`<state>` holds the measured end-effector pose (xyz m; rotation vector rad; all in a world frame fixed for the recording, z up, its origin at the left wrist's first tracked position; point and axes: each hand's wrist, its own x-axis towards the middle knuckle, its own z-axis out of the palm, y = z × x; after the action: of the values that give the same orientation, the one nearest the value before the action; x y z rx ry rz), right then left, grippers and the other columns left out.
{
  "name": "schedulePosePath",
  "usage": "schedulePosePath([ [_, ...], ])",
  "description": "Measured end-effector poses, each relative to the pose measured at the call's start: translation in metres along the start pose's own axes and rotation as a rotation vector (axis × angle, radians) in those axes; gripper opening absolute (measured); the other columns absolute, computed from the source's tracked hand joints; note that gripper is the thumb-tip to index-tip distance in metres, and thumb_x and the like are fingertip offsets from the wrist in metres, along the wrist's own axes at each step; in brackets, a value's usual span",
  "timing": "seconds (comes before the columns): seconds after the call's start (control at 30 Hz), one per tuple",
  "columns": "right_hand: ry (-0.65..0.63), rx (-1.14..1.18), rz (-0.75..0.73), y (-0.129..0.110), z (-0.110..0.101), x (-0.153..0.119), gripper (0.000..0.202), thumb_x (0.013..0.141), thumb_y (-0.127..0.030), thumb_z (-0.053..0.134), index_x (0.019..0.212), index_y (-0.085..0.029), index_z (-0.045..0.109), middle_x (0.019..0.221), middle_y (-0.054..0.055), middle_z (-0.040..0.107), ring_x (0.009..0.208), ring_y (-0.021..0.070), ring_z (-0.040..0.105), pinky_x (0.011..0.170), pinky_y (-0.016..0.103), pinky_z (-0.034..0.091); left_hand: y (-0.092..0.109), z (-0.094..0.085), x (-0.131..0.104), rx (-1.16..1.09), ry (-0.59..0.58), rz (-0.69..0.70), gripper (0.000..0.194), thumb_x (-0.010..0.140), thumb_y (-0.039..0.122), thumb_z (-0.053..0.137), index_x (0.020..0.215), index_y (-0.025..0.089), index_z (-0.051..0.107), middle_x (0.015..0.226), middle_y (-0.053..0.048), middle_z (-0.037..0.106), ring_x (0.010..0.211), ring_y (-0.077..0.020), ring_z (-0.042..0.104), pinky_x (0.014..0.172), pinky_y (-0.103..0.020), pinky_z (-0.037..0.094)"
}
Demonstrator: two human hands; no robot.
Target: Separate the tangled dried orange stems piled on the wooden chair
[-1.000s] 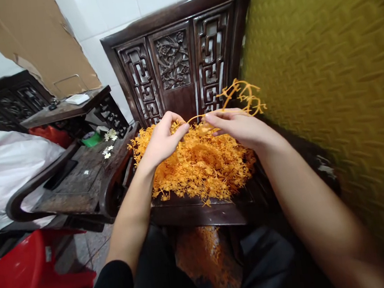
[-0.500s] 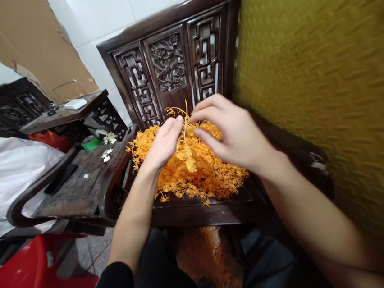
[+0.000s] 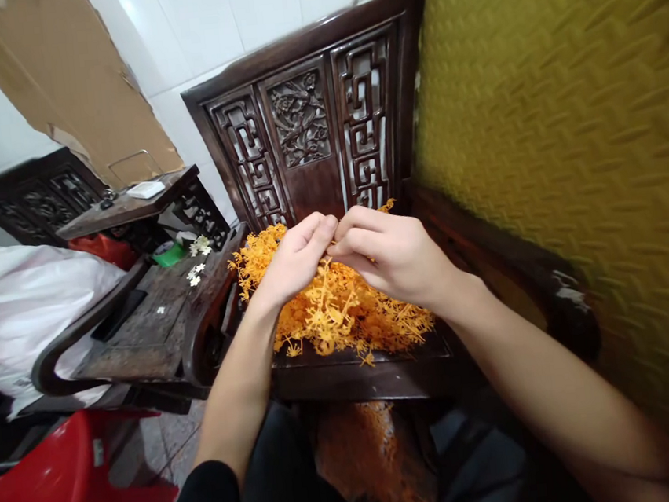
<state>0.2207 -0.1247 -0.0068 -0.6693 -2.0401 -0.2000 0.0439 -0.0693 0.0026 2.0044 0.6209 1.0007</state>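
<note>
Over a heap of orange plastic flower sprigs (image 3: 397, 322), my two hands meet with fingertips together. My left hand (image 3: 295, 261) is closed, its thumb pressed on the top of one branched orange sprig (image 3: 326, 303), whose flowery end hangs down toward me. My right hand (image 3: 397, 254) is closed in a pinch at the same stem end, right against the left fingers. The exact grip point is hidden between the fingers. An orange tip (image 3: 389, 205) shows just above the right knuckles. The heap lies on the seat of a dark carved wooden chair (image 3: 359, 379).
A second wooden chair (image 3: 137, 357) at left bears green tape (image 3: 169, 253) and pale small flowers (image 3: 196, 275). Beyond are a white bag (image 3: 26, 312), a side table (image 3: 129, 204) and cardboard (image 3: 69, 79). A red plastic stool (image 3: 67, 490) stands lower left. A yellow textured panel (image 3: 558, 119) rises at right.
My right hand has moved in from the side and closed at the stem beside my left fingers. The sprig's upper tip, which stood above the hands, is now hidden. The view has shifted slightly.
</note>
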Motion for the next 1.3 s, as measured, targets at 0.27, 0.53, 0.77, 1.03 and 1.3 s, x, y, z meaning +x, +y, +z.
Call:
schedulePosePath([
  [0.27,0.000,-0.233,-0.108,0.002,0.017,-0.006,0.021,0.098,-0.010,0.048,0.082,-0.021,0.058,0.086,0.006,0.066,0.067,0.0153,0.052,0.059,0.031,0.043,-0.023,-0.006,0.007,0.035,0.156,0.023,0.057,0.096,0.069,0.058,0.068,0.022,0.044,0.067,0.002,0.040,0.063,-0.0129,0.037,0.061,-0.031,0.034],
  [0.53,0.029,-0.281,-0.189,0.008,0.023,-0.008,0.023,0.093,-0.006,0.049,0.078,-0.022,0.055,0.081,0.006,0.066,0.064,0.0157,0.051,0.056,0.031,0.043,-0.046,0.001,0.020,-0.210,0.188,-0.037,0.054,0.093,0.061,0.069,0.065,0.020,0.047,0.064,0.003,0.044,0.059,-0.0098,0.039,0.057,-0.027,0.035],
  [0.77,0.219,-0.158,-0.166,-0.005,-0.016,-0.003,0.019,0.089,-0.006,0.069,0.085,-0.023,0.060,0.086,0.003,0.070,0.069,0.0148,0.064,0.056,0.028,0.050,-0.049,-0.059,0.014,-0.667,0.553,-0.360,0.056,0.097,0.055,0.069,0.068,0.020,0.036,0.050,0.011,0.023,0.038,-0.0021,0.017,0.037,-0.017,0.010],
  [1.03,0.275,-0.148,-0.160,-0.001,-0.013,-0.001,0.022,0.088,-0.007,0.074,0.094,-0.027,0.070,0.091,0.003,0.075,0.072,0.0174,0.071,0.059,0.030,0.056,0.008,-0.025,0.003,-0.611,0.133,-0.317,0.057,0.093,0.073,0.061,0.076,0.019,0.053,0.060,0.008,0.033,0.043,-0.0029,0.031,0.040,-0.016,0.021],
  [1.3,0.354,-0.147,-0.256,-0.005,-0.010,-0.004,0.024,0.083,-0.005,0.080,0.094,-0.025,0.074,0.091,0.002,0.078,0.073,0.0150,0.073,0.062,0.028,0.059,0.025,-0.026,-0.015,-0.450,-0.004,-0.215,0.046,0.086,0.061,0.078,0.084,0.019,0.059,0.068,0.005,0.047,0.047,-0.0024,0.031,0.043,-0.022,0.019],
])
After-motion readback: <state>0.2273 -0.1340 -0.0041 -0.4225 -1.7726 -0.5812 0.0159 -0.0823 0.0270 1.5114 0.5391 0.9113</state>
